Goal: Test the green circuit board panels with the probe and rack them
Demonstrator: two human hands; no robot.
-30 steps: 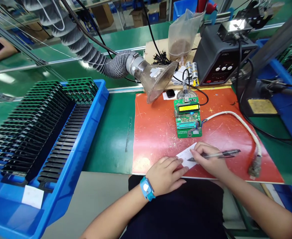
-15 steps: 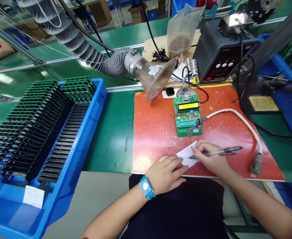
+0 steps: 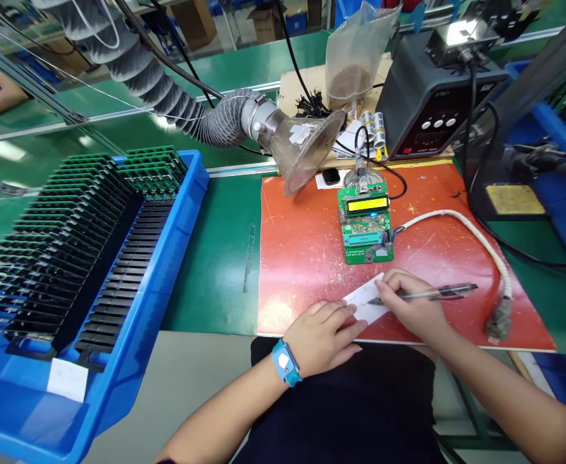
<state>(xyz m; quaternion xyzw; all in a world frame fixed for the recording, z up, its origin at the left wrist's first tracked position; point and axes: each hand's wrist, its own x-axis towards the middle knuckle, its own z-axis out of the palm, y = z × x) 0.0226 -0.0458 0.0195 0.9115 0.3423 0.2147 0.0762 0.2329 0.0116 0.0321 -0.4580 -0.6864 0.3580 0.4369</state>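
Note:
A small white slip of paper (image 3: 370,312) with faint marks lies at the front edge of the red mat (image 3: 302,270). My left hand (image 3: 322,335), wearing a blue wrist strap (image 3: 286,363), rests its outstretched fingers on the slip's left and lower edges. Pinched in my right hand (image 3: 411,306) is a pen (image 3: 449,292), its tip touching the paper. Just beyond the slip sits a green circuit board (image 3: 367,224) with a lit yellow display and a teal socket. A white-sleeved cable (image 3: 471,225) runs from its right side to a grimy connector (image 3: 499,320).
On the left, a blue bin (image 3: 167,258) holds rows of green boards (image 3: 65,219) in black racks. A fume-extraction hood (image 3: 306,148) hangs over the mat's back. Behind right stand a black soldering station (image 3: 440,96) and a plastic bag (image 3: 357,58). Another person's arm (image 3: 5,93) shows far left.
My right hand and the pen have shifted slightly to the right along the paper. My left hand stays in place on the slip. The whole view has drifted a little.

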